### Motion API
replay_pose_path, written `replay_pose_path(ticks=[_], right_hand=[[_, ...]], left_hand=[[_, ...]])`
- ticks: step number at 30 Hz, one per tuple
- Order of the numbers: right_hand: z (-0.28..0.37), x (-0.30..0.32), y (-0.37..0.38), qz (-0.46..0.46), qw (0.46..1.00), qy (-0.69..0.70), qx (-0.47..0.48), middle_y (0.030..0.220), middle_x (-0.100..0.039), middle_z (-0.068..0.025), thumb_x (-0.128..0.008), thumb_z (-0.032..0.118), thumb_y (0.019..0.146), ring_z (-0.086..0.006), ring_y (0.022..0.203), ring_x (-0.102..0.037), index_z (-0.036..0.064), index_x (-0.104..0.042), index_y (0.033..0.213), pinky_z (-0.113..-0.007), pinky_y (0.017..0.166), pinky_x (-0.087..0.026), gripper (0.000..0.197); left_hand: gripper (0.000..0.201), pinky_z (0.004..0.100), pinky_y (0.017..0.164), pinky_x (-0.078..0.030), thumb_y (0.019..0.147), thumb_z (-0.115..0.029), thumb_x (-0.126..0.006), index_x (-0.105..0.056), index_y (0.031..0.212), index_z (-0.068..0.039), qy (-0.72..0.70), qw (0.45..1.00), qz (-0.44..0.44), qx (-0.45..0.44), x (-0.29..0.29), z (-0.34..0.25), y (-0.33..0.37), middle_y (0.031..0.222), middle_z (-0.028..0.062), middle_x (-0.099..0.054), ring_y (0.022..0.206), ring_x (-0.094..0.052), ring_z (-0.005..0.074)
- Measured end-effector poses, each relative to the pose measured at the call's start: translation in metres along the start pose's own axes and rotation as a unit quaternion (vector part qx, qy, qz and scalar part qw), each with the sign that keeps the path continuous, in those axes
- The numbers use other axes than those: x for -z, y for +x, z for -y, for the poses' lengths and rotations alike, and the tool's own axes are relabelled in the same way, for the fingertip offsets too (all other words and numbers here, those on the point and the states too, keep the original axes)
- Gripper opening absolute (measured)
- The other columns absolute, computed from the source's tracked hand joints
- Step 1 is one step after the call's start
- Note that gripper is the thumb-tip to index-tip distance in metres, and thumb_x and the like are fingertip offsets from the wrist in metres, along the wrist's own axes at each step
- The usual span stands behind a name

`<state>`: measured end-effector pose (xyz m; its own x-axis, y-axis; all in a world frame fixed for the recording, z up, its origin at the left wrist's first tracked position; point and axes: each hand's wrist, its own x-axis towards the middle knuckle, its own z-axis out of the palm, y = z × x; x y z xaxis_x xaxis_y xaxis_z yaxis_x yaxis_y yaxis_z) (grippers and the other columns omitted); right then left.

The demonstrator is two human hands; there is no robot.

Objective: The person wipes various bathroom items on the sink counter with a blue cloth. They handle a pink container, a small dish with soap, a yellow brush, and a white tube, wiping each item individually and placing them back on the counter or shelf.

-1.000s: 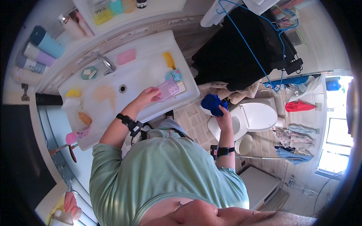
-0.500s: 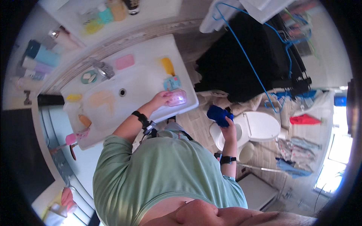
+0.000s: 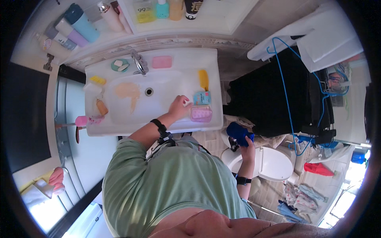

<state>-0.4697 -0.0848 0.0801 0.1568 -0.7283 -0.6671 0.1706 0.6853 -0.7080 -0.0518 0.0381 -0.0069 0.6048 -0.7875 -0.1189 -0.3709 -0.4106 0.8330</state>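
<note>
My left hand (image 3: 179, 107) is over the right side of the white sink (image 3: 178, 129), fingers curled in a pinch. A small whitish bit shows at its fingertips; I cannot make out what it is. Just right of that hand, apart from it, a clear pink box (image 3: 201, 114) rests on the sink's edge. A light blue packet (image 3: 202, 98) and a yellow comb (image 3: 203, 80) lie beyond the box. Out past the sink's right side, my right hand (image 3: 248, 150) is wrapped round a dark blue, soft-looking roll (image 3: 238, 133), held in the air.
A chrome faucet (image 3: 139, 63), a pink rectangular dish (image 3: 162, 62) and a green soap dish (image 3: 120, 65) line the sink's back. A beige smear (image 3: 127, 93) marks the basin. Bottles stand on a shelf behind. At right are a toilet (image 3: 276, 164) and a blue hanger (image 3: 282, 83).
My left hand has let go of the pink box and drawn slightly away from it. The box stays on the sink's edge. My right hand still holds the blue roll; the view has shifted.
</note>
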Motion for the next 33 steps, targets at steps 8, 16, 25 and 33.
replay_pose_path(ticks=[8, 16, 25, 33], right_hand=[[0.035, -0.058, -0.006, 0.092, 0.994, -0.053, 0.021, 0.132, -0.061, -0.0131, -0.07, 0.014, 0.089, -0.0299, 0.122, -0.059, 0.0022, -0.051, 0.14, -0.044, 0.105, -0.048, 0.056], [0.012, -0.096, -0.016, 0.068, 0.997, -0.037, 0.016, 0.133, -0.06, -0.0142, -0.07, 0.014, 0.089, -0.0294, 0.123, -0.058, 0.0023, -0.051, 0.139, -0.045, 0.104, -0.048, 0.055], [-0.044, -0.123, -0.06, 0.012, 1.0, 0.009, 0.005, 0.122, -0.066, -0.0101, -0.069, 0.013, 0.091, -0.0245, 0.111, -0.063, 0.002, -0.057, 0.131, -0.036, 0.094, -0.051, 0.043], [-0.05, -0.15, -0.083, 0.014, 1.0, -0.003, 0.018, 0.121, -0.066, -0.01, -0.068, 0.015, 0.091, -0.0237, 0.109, -0.063, 0.0019, -0.057, 0.13, -0.037, 0.095, -0.05, 0.043]], left_hand=[[0.032, 0.0394, 0.072, -0.054, 0.092, -0.037, -0.071, -0.07, 0.102, -0.007, -0.37, 0.874, -0.174, 0.264, 0.217, 0.204, 0.069, 0.087, 0.0061, -0.069, 0.076, -0.067, 0.0243], [0.058, 0.0409, 0.072, -0.056, 0.095, -0.035, -0.071, -0.05, 0.14, -0.006, -0.391, 0.8, -0.298, 0.345, 0.305, 0.207, 0.118, 0.116, 0.0125, -0.065, 0.087, -0.071, 0.0281], [0.042, 0.0404, 0.078, -0.059, 0.1, -0.019, -0.062, -0.049, 0.136, -0.001, -0.497, 0.771, -0.249, 0.31, 0.312, 0.232, 0.142, 0.11, 0.0166, -0.069, 0.093, -0.074, 0.0324], [0.04, 0.0409, 0.085, -0.06, 0.101, -0.016, -0.06, -0.049, 0.135, 0.002, -0.509, 0.772, -0.24, 0.295, 0.323, 0.239, 0.136, 0.111, 0.0171, -0.069, 0.099, -0.073, 0.032]])
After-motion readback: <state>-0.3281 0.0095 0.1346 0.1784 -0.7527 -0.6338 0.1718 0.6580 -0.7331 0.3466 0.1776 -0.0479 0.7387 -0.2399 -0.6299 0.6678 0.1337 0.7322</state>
